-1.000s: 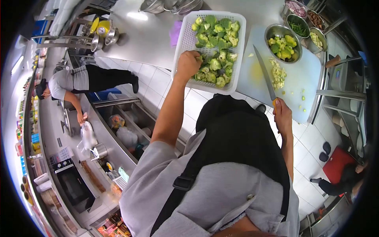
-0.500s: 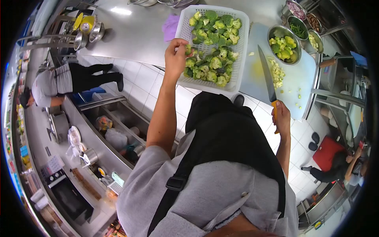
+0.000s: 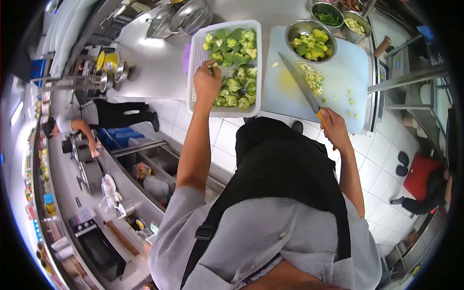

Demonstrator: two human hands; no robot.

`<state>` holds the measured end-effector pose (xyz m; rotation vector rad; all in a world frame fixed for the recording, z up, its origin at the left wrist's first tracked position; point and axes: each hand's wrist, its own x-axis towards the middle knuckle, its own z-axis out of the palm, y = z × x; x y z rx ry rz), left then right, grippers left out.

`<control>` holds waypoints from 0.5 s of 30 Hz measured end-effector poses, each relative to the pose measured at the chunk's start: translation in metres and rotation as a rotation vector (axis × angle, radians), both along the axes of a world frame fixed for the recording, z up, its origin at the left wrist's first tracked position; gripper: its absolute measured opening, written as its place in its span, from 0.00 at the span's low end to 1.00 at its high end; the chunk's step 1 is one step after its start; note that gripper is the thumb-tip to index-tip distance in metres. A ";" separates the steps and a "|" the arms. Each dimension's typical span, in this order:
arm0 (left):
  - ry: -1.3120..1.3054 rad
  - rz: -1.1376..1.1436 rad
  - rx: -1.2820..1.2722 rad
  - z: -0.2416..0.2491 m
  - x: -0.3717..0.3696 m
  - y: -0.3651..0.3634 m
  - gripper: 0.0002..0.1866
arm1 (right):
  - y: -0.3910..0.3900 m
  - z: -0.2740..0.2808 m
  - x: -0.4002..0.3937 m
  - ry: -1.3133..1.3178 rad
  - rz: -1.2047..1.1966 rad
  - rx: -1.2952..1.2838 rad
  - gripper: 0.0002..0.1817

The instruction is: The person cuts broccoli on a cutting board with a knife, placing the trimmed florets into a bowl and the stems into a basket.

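Note:
My left hand point(image 3: 207, 86) reaches over the left side of a white perforated basket point(image 3: 192, 72), its fingers pinched around a small broccoli floret point(image 3: 212, 66) that they mostly hide. Many cut broccoli florets point(image 3: 235, 86) lie in the basket in two groups. My right hand point(image 3: 334, 127) grips the orange handle of a long kitchen knife point(image 3: 300, 83). The blade rests flat or nearly so over a pale cutting board point(image 3: 340, 63), tip pointing away from me. Chopped pale-green pieces point(image 3: 311, 79) lie along the blade's right side. On the board's far edge sits a steel bowl point(image 3: 290, 34) of broccoli pieces.
Small steel containers stand at the far right, one with chopped greens point(image 3: 327, 18), another with pale chunks point(image 3: 355, 26). Metal bowls point(image 3: 189, 18) and a purple cloth point(image 3: 186, 57) are beyond the basket. A co-worker point(image 3: 79, 117) stands at the left counter; another person point(image 3: 427, 191) is at right.
The view has shifted, so basket and board appear further left. My left hand has moved farther in over the basket. The knife stays in my right hand; the left co-worker's arm now reaches out.

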<state>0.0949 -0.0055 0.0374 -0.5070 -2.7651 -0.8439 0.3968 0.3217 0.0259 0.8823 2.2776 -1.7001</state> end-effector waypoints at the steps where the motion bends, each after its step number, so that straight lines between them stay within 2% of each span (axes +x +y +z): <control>1: -0.196 -0.043 0.272 0.016 0.019 0.019 0.14 | 0.003 -0.006 0.002 0.016 0.005 0.013 0.22; 3: -0.478 -0.198 0.589 0.033 0.067 0.062 0.14 | -0.002 0.001 0.004 -0.003 0.000 0.028 0.21; 4: -0.440 -0.359 0.421 0.032 0.086 0.078 0.14 | 0.001 0.007 0.001 -0.004 0.006 0.052 0.21; 6: -0.477 -0.482 0.371 0.022 0.126 0.113 0.14 | -0.001 -0.001 0.004 0.044 0.005 0.085 0.21; 7: -0.534 -0.488 0.362 0.013 0.138 0.126 0.15 | 0.000 0.002 0.004 0.036 0.018 0.090 0.21; 11: -0.418 -0.433 0.279 -0.035 0.149 0.136 0.19 | -0.001 0.013 0.008 0.025 0.057 0.100 0.20; 15: -0.352 -0.375 0.255 -0.054 0.145 0.132 0.20 | -0.005 0.010 0.010 0.048 0.024 0.083 0.20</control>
